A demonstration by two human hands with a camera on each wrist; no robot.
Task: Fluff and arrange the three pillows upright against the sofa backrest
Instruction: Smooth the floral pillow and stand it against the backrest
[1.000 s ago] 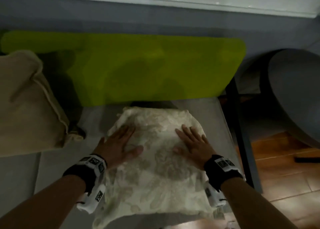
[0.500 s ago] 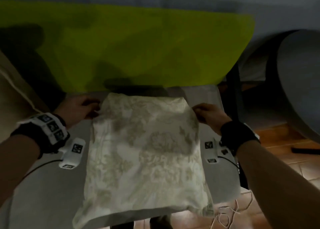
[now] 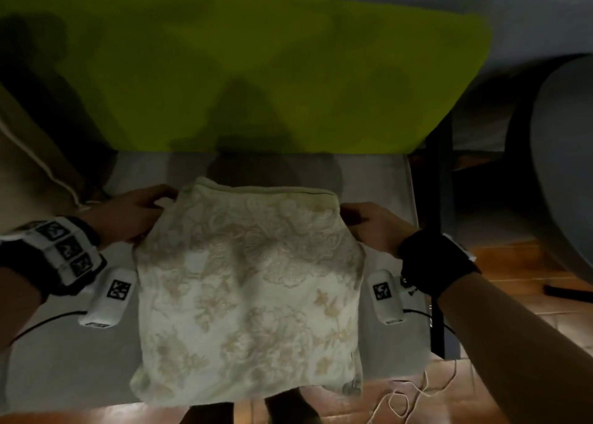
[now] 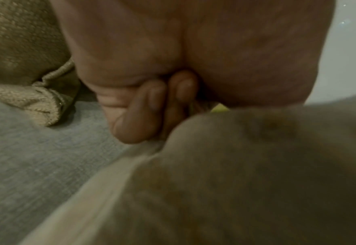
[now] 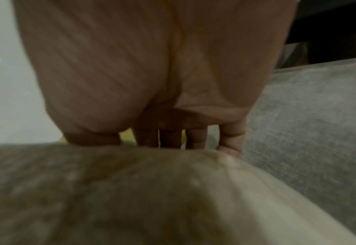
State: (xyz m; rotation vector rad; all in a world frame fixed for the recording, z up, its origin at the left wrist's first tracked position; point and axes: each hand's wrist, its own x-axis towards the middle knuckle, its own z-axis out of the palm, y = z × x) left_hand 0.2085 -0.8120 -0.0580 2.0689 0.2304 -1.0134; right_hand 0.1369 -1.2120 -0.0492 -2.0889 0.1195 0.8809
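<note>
A cream pillow with a pale floral pattern (image 3: 250,298) lies flat on the grey sofa seat (image 3: 57,359), its near edge hanging over the seat's front. My left hand (image 3: 134,212) grips its far left corner, fingers curled (image 4: 139,114) against the fabric (image 4: 246,174). My right hand (image 3: 372,228) grips the far right corner, fingers (image 5: 193,137) bent down over the pillow (image 5: 109,190). A tan pillow (image 3: 29,167) leans at the left, its piped corner (image 4: 46,102) resting on the seat. The lime-green backrest (image 3: 256,64) rises behind. A third pillow is not in view.
A black metal frame post (image 3: 436,231) marks the sofa's right end. Beyond it stands a grey rounded chair (image 3: 561,173) on a wooden floor (image 3: 513,279). A loose white cord (image 3: 414,398) lies on the floor near the seat's front right corner.
Both hands left the top of the floral pillow, where they pressed flat, and now grip its two far corners. The view has moved closer to the backrest.
</note>
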